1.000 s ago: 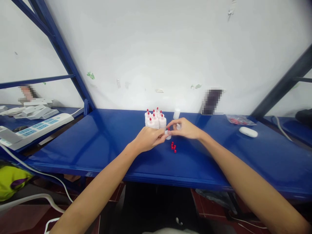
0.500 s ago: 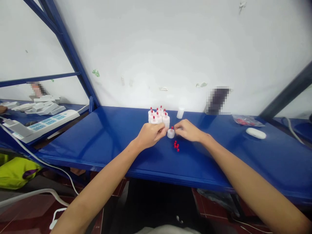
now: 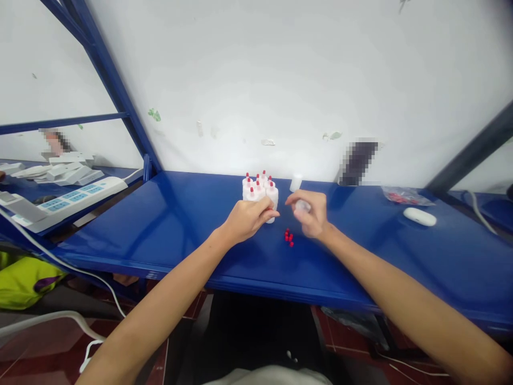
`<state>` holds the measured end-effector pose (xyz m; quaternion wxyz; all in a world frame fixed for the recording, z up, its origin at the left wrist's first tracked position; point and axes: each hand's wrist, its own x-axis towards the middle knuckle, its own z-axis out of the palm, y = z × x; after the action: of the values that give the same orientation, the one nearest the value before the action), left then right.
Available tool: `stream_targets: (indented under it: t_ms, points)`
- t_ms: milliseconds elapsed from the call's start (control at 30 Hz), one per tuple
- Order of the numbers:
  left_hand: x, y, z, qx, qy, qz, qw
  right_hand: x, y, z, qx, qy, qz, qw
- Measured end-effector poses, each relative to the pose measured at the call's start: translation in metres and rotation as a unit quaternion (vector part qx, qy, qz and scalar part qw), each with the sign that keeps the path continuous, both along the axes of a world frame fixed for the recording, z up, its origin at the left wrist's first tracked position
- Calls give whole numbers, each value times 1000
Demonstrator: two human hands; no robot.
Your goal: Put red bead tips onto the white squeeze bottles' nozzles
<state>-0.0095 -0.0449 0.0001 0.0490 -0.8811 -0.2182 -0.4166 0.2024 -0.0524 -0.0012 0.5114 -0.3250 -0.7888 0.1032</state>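
My left hand (image 3: pixel 250 218) is closed, thumb and fingers pinched together, at the near side of a cluster of white squeeze bottles (image 3: pixel 259 191) with red tips. Below its fingertips shows the lower part of one white bottle (image 3: pixel 271 220); the fingers hide its top. To the right, my right hand (image 3: pixel 313 214) is curled round a translucent whitish piece (image 3: pixel 303 205), blurred by motion, perhaps a clear cap. Several small red caps (image 3: pixel 289 237) lie loose on the table between and below the hands. Behind my right hand a white bottle or cap (image 3: pixel 296 183) stands by the wall.
The blue table (image 3: pixel 180 230) meets a white wall. At right are a white oval case (image 3: pixel 419 216) and a clear bag of red caps (image 3: pixel 407 197). A power strip (image 3: pixel 72 200) and white boxes (image 3: pixel 72 170) lie left, beyond a blue frame post (image 3: pixel 120 96).
The red-tipped bottle that stood between my hands is now at my left fingertips, beside the cluster. My right hand has drawn away to the right and turned, showing the translucent piece.
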Motion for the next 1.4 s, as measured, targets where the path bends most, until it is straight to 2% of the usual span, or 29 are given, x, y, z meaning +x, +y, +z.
stream_targets:
  t_ms: [100, 200, 367, 567, 700, 867, 1033, 1200, 1300, 1400]
  points:
    - [2, 0, -1, 65, 3, -14, 998, -17, -8, 2, 25, -84, 47, 995]
    - [2, 0, -3, 102, 1, -18, 995, -28, -13, 9, -1, -127, 86, 988]
    - [1, -1, -3, 131, 37, 4, 991, -29, -17, 16, -33, -179, 77, 980]
    - [-1, 1, -1, 148, 62, 28, 987, -28, -18, 17, -94, -155, 53, 982]
    - [0, 2, -3, 143, 82, 28, 986, -27, -19, 19, -109, -175, 53, 977]
    - [1, 2, -4, 141, 103, 25, 984, -26, -19, 20, -103, -201, 53, 973]
    - [2, 1, -3, 105, 97, 29, 989, -22, -13, 16, -63, -150, 46, 986]
    - [-3, 3, 2, 67, 4, 24, 997, -10, -1, 9, -63, -66, -9, 996]
    - [-10, 6, 8, 96, -116, 43, 988, -6, 3, 9, -76, -35, -36, 996]
    - [-15, 10, 13, 123, -196, 77, 970, -7, 5, 9, -91, -14, -31, 995]
